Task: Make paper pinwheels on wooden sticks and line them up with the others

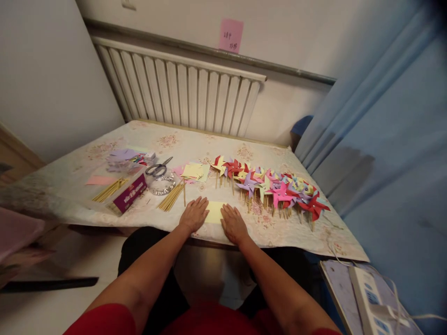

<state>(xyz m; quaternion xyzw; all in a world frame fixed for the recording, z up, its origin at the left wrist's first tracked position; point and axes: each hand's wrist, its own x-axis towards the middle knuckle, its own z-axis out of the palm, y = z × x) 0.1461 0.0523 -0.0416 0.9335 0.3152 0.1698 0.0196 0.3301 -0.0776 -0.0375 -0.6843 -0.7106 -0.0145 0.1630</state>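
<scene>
A square of pale yellow paper (214, 212) lies flat at the near edge of the table. On its left side rests my left hand (194, 214), palm down with the fingers stretched out. My right hand (233, 223) lies flat at the paper's right side, fingers also extended. Just left of my left hand is a bundle of thin wooden sticks (171, 197), with a single stick (185, 193) beside it. Behind the hands sits a stack of coloured paper squares (193, 171), yellow on top. To the right lie many finished paper pinwheels (282, 193) on sticks.
Scissors (159, 169) lie behind a clear dish of small shiny pieces (163, 185). A purple box (130, 194) stands left, with more sticks (110, 190) by it. Farther back are paper scraps (122, 156). A radiator (188, 93) runs behind; a power strip (370, 298) sits lower right.
</scene>
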